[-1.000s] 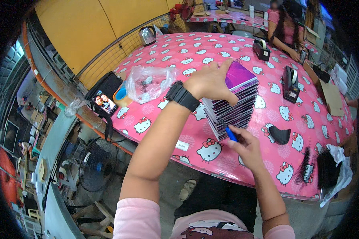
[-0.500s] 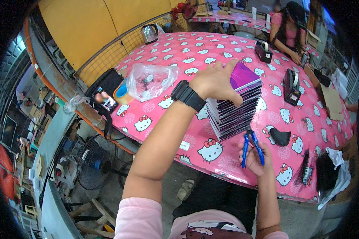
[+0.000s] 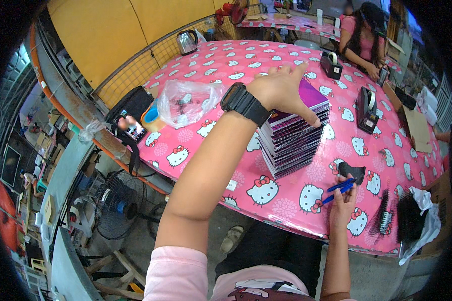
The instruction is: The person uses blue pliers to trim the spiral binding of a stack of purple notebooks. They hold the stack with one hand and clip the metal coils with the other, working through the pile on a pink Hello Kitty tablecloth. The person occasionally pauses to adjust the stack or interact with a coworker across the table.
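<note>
1. The pink patterned surface point(image 3: 216, 65) holds up all the work. It looks just about the same as a second ago.
2. The tall stack of notebooks point(image 3: 296, 143) stands near the front edge of the surface, in the middle. It has hardly moved. Its dark coils face the person and the right side, and a purple cover shows on top. The pile looks steady, so it seems good to work on.
3. The left hand point(image 3: 281, 93) has slid a bit to the right across the top of the stack. Its fingers are spread wide apart, with the thumb over the coil side. It is not pinching a book. It seems to be keeping the pile in place, but I cannot tell how hard it presses.
4. The right hand point(image 3: 344, 205) has changed the most. It was down by the coils, and now it is off to the right, well apart from the stack. Its fingers are closed around a tool.
5. That tool is the blue-handled pliers point(image 3: 342, 185), now close to a black curved pad point(image 3: 355, 172). I cannot tell if they touch. With the pliers away, no coil is being worked on right now.
</note>
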Motion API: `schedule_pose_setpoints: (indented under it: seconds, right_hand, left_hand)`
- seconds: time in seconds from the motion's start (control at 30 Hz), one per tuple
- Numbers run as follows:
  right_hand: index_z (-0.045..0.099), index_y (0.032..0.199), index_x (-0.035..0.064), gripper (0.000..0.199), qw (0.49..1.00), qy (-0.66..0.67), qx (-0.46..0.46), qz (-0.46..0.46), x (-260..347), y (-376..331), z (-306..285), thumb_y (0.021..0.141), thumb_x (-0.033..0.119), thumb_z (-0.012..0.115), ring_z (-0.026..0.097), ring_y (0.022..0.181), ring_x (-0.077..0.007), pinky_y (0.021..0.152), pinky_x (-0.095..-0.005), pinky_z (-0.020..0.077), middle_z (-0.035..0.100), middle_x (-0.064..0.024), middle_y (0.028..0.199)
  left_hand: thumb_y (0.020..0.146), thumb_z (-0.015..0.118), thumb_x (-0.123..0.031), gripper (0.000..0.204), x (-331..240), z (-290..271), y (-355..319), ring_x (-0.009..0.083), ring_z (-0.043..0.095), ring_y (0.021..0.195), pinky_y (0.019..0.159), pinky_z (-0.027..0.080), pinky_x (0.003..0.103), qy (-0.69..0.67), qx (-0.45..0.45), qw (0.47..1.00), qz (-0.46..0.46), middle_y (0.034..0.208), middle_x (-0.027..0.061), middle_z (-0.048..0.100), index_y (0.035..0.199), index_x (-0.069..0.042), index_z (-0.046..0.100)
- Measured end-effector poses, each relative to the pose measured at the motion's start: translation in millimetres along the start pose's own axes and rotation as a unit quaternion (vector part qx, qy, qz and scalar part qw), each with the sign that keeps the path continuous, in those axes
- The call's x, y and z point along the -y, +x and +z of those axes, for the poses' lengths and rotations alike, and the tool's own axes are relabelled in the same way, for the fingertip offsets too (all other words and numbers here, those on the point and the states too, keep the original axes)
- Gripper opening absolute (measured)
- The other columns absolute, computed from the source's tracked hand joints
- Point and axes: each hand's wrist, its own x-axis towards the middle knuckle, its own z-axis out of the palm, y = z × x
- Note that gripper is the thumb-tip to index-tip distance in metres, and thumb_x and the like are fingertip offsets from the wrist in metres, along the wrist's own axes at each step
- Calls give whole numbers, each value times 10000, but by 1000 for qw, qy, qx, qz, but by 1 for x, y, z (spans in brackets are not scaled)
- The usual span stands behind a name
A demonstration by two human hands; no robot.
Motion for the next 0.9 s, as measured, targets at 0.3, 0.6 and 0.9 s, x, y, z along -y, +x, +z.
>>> schedule_pose_setpoints:
  seconds: [0.3,0.6,0.9]
  right_hand:
    - [412,1215,26,614,925,-365,34,-99,-10,-5,6,676,5,705,503,1048,-211,901,-338,414,491,-121,1162]
    - [431,1202,21,415,962,-239,110,69,6,-13,14,806,86,537,498,651,-86,526,-226,453,493,-26,837]
    - [488,1197,-9,505,922,-353,156,-34,4,-13,19,736,175,578,485,878,-209,789,-320,389,481,-112,960]
  left_hand:
    - [508,724,-568,1132,-1,12,-3,371,431,1177,965,367,406,-45,53,997,-24,1279,257,417,1386,-46,238]
    - [516,715,-572,1106,2,14,-5,369,434,1171,964,367,393,-52,29,998,-24,1279,253,421,1376,-39,268]
    - [527,709,-549,1072,1,15,-4,376,453,1147,947,381,392,-42,27,998,-26,1238,263,444,1376,-57,277]
